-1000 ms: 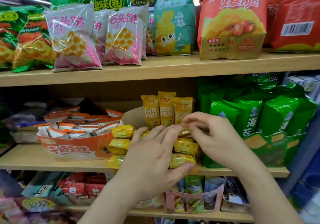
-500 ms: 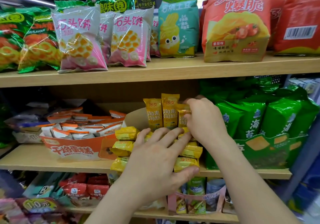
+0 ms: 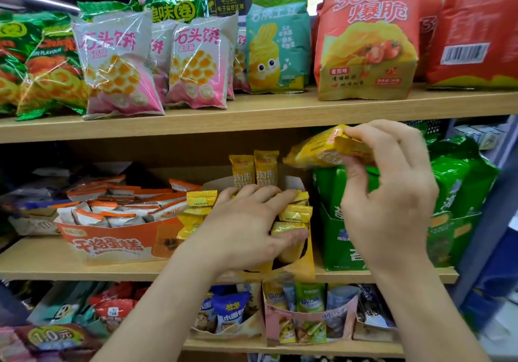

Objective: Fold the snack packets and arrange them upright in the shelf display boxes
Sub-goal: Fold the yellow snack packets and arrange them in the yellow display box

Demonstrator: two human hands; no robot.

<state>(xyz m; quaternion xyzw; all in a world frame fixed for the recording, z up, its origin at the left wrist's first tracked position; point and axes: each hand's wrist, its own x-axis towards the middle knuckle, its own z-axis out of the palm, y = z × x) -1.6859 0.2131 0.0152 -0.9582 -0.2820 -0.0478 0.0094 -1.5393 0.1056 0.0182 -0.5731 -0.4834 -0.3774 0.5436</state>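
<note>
Right hand [image 3: 392, 201] pinches one yellow packet [image 3: 316, 148], held above and right of left hand [image 3: 246, 227], which presses flat on packets in the box [image 3: 307, 263]. Two upright packets [image 3: 253, 171] stand beyond the left fingertips. The others look unsorted, so I'd say it's early.

The left hand [image 3: 246, 221] covers the middle yellow packets [image 3: 295, 213] in the display box [image 3: 307, 260]. At 2 o'clock, the right hand [image 3: 392, 207] hides one end of the held packet [image 3: 316, 148].

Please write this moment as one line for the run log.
left hand: rests on boxed packets in yellow display box | right hand: pinches lifted packet | step: lifted packet not yet in box
</note>
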